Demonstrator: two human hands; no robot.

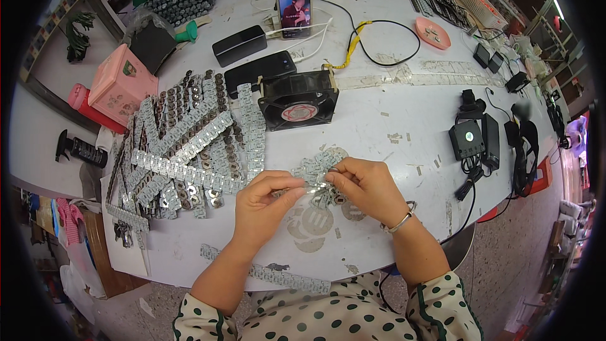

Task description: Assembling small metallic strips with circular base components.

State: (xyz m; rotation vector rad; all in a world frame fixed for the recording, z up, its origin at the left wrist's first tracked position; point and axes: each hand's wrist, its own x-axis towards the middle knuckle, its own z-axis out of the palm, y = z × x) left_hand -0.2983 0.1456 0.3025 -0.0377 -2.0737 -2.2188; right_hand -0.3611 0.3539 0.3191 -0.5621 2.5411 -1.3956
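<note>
My left hand is closed in a pinch, thumb against fingers, on one end of a small shiny strip piece. From the other side my right hand pinches the same piece; a metal bangle circles that wrist. Directly beyond and below my fingers lies a loose heap of small silvery-green pieces, partly hidden by the hands. To the left, many segmented silvery strips lie crosswise over rows of darker strips with round metal parts. Near the front edge, another segmented strip lies partly behind my left forearm.
A black square fan stands beyond the hands. Behind it are two black boxes and a propped phone. Black adapters with cables lie to the right. A pink box and a pink dish flank the far area.
</note>
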